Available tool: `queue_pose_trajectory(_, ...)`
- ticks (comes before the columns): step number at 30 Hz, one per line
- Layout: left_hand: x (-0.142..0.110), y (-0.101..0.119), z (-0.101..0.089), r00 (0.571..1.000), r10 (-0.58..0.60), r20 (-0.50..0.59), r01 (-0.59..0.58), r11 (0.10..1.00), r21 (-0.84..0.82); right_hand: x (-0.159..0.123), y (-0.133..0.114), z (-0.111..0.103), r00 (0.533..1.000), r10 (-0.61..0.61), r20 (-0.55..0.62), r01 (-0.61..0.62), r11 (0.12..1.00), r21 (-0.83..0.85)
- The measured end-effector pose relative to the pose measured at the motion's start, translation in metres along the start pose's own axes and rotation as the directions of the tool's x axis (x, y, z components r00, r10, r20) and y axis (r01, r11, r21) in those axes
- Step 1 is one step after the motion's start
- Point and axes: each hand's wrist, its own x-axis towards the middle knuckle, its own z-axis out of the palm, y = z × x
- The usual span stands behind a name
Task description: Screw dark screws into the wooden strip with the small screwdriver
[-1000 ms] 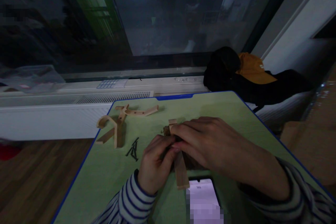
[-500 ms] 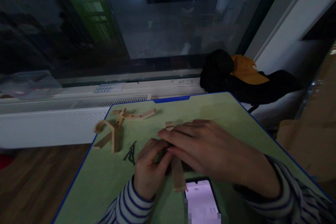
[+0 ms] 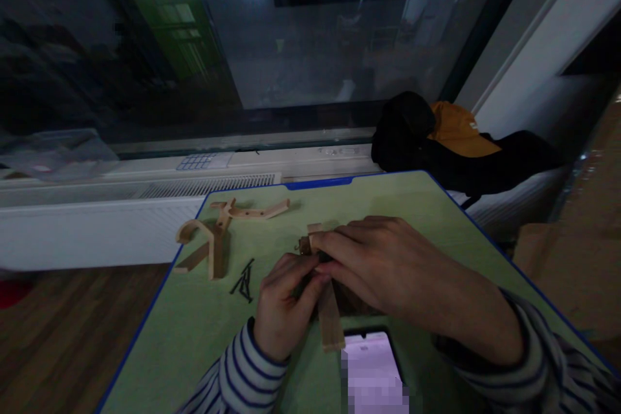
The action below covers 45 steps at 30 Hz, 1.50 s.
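A pale wooden strip (image 3: 332, 323) runs away from me between my hands, its near end bare above a phone (image 3: 371, 359). My left hand (image 3: 286, 301) is closed at the strip's left side, thumb and forefinger pinched together over its middle. From the right, my right hand (image 3: 378, 259) reaches across the strip with fingers bent down, and its fingertips meet the left thumb. What lies between the fingertips is hidden. Under the strip shows a dark brown object (image 3: 359, 303), mostly covered. A small brown piece with a thin hook (image 3: 304, 245) sticks out by the right fingertips.
Several dark screws (image 3: 244, 281) lie left of my left hand. Curved and angled wooden pieces (image 3: 216, 252) stand at the table's left edge. The green table (image 3: 388, 197) has a blue rim. Behind it are a radiator (image 3: 97, 226), a window, black cloth and an orange cap (image 3: 460, 129).
The right fingers slid left over the small brown piece half a second ago, then drew back right, showing it again. Both hands stay at the strip. The camera view shifted slightly.
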Motion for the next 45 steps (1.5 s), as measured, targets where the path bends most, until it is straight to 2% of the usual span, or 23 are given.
queue_pose_trajectory(6,-0.0019,0.0006,-0.0007,0.998,0.023,-0.052,-0.018,0.995,0.094,0.0014,-0.0027,0.0002,1.0,0.007,-0.023,-0.008,0.999,-0.033)
queue_pose_trajectory(9,-0.003,-0.0003,-0.0022,0.998,0.039,-0.056,-0.033,0.994,0.107,0.0015,-0.0044,0.0001,1.0,-0.012,-0.028,0.012,1.0,0.005)
queue_pose_trajectory(17,-0.0005,0.0024,-0.0052,0.999,0.045,-0.009,-0.044,0.995,0.089,-0.0005,-0.0025,0.0005,0.998,-0.059,-0.021,0.06,0.996,0.064)
queue_pose_trajectory(26,-0.0018,-0.003,-0.005,0.998,0.007,0.068,-0.008,1.0,0.009,0.0003,-0.0037,0.0027,0.999,-0.043,-0.016,0.043,0.999,0.003)
queue_pose_trajectory(36,-0.0036,0.0014,-0.0044,0.998,0.05,-0.035,-0.046,0.993,0.11,0.0013,-0.005,0.0038,0.999,-0.033,-0.034,0.032,0.999,-0.019)
queue_pose_trajectory(45,-0.0019,0.0013,-0.0056,0.999,0.047,0.006,-0.047,0.996,0.076,-0.0019,-0.0028,0.0005,0.999,-0.049,-0.004,0.049,0.999,0.021)
